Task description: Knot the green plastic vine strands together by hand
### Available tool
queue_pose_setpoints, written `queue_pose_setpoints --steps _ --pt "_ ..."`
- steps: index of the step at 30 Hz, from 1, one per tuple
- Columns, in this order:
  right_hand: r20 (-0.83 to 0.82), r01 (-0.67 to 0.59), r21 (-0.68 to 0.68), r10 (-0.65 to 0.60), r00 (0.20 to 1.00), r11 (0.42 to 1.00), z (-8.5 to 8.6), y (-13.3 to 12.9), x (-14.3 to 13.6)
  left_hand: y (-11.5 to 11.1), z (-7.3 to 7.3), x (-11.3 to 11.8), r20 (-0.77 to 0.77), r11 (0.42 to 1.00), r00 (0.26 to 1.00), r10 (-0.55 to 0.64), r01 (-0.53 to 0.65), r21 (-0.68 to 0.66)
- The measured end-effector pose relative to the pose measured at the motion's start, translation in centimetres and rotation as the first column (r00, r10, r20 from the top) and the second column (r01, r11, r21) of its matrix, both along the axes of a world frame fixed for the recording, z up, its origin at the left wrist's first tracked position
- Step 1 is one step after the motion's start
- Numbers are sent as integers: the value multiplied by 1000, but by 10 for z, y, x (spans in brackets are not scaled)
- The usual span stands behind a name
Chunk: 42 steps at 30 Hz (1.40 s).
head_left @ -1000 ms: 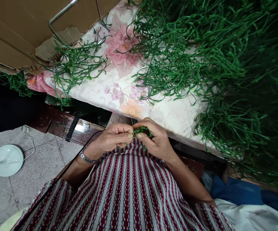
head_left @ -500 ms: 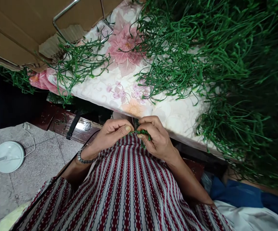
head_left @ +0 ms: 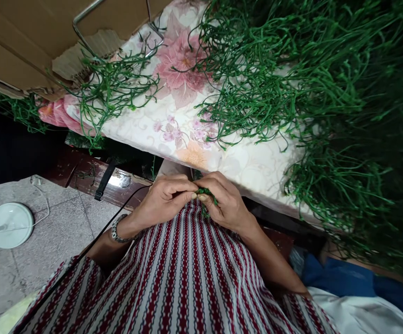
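Note:
Over my striped lap, my right hand (head_left: 224,200) is closed around a small cluster of green stems (head_left: 205,191), thin and artificial-looking. My left hand (head_left: 169,197) pinches at the cluster's left end, thumb against forefinger. The two hands' fingertips meet there, so what lies exactly between the left fingers is hidden. Just beyond the hands runs the edge of a table with a flowered cloth (head_left: 159,127). A large heap of similar green stems (head_left: 274,93) covers its right side, and a smaller bunch (head_left: 111,88) rests at the left.
A cardboard box (head_left: 30,41) and a bent metal wire frame (head_left: 79,23) stand at the back left. Below the table is a dark red wooden ledge (head_left: 83,169) with a black strap. On the tiled floor sits a white round base (head_left: 11,225). Blue cloth (head_left: 341,276) lies lower right.
My left hand has moved right until its fingertips meet those of my right hand, covering the left part of the green stems. The right hand stays almost in place.

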State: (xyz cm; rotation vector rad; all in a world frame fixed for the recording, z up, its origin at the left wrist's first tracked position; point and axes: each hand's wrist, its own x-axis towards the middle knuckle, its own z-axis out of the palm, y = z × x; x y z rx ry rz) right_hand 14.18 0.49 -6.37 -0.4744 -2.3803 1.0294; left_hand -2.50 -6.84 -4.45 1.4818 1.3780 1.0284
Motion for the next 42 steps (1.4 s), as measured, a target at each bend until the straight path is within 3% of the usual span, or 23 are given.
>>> queue_pose_setpoints --steps 3,6,10,15,18,25,29,34,39,41,42 --pt "99 6 42 -10 995 999 2 0 3 -2 3 0 -100 996 994 37 -29 84" --pt "127 26 77 -36 991 997 6 1 4 -2 7 -1 -182 994 983 -3 23 106" --pt "174 -34 169 4 985 985 12 3 3 -2 14 -1 -239 997 968 -77 78 -8" --pt "366 -138 274 29 930 952 19 0 2 1 18 1 -315 986 940 -132 92 -141" --pt "455 -176 277 32 890 944 21 -3 1 0 15 1 -334 989 934 -126 92 -117" --pt "605 -259 293 31 796 920 19 -11 -2 -9 10 2 -414 972 881 -229 229 -51" --pt "622 -240 311 -6 783 920 25 -13 -2 -12 15 2 -355 974 911 -211 225 1" --pt "598 -200 208 38 801 957 28 -16 -3 -17 20 3 -428 979 891 -150 193 58" --pt "339 -196 -65 206 918 978 28 -15 13 -24 26 -13 -307 972 932 -193 224 69" --pt "254 -79 -129 110 961 989 33 -9 25 -25 31 -27 -207 991 975 -79 98 85" --pt "233 4 -134 28 972 991 37 -5 30 -25 34 -33 -144 994 989 47 -31 108"
